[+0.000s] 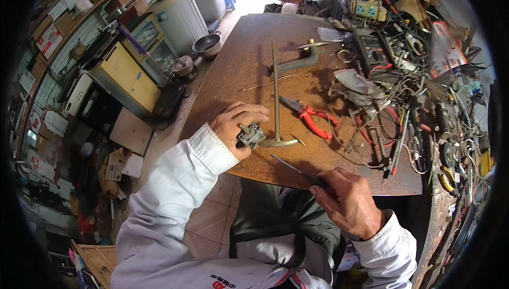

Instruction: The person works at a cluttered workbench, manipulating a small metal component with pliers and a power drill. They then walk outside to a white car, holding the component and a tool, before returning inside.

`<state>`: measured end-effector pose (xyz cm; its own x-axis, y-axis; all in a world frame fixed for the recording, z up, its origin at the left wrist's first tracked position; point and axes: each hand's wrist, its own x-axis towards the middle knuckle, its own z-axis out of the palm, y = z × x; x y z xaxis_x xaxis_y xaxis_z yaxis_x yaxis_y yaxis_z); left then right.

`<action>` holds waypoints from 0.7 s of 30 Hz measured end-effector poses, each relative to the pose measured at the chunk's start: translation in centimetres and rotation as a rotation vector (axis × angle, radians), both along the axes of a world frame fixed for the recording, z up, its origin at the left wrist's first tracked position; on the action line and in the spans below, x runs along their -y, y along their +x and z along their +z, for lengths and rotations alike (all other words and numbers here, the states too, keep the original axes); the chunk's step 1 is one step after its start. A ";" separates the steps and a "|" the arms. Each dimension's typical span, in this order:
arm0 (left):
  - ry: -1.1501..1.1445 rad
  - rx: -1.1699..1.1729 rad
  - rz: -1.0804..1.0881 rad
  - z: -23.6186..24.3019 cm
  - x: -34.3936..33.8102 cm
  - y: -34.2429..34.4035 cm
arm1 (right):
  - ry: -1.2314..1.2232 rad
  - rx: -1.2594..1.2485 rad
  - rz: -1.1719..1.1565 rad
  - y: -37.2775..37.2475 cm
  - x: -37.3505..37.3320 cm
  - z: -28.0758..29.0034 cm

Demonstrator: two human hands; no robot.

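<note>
My left hand (233, 122) grips a small, grimy cast-metal part (250, 136) at the near edge of the wooden bench top (217, 85). Close to it a long metal rod (275, 93) lies with a curved crosspiece (285, 143) at its near end. My right hand (347, 204) is closed on a screwdriver (294, 167), whose thin shaft points up and left toward the part, apart from it. Beyond, red-handled pliers (313, 119) lie open, and farther back sits a grey C-shaped metal piece (297, 63).
A dense pile of wires (371, 98), a multimeter (371, 50) and other tools covers the bench's right side. Along the left stand old appliances (124, 82), a metal pot (207, 45) on the tiled floor and shelves of boxes (58, 29). Daylight comes from behind the bench.
</note>
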<state>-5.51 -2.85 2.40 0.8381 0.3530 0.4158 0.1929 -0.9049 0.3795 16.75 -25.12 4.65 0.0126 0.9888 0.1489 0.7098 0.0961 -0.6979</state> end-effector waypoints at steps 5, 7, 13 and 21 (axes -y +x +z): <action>0.089 -0.105 0.021 0.7 1.3 -0.2 | 0.024 -0.086 -0.056 -1.8 -0.9 -2.3; 0.059 -0.091 0.030 0.6 1.5 -0.2 | 0.021 -0.092 -0.082 -2.2 -1.1 -2.3; -0.030 -0.010 0.027 -0.4 1.0 -0.7 | 0.013 -0.032 -0.053 -2.3 -1.7 -2.3; 0.038 -0.001 0.077 -1.0 0.9 -0.2 | 0.010 0.006 -0.057 -2.6 -1.8 -2.2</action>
<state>-5.70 -3.74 1.35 0.8099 0.4003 0.4288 0.2625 -0.9010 0.3453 14.19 -23.35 2.40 0.0681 0.9849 0.1593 0.7187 0.0623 -0.6925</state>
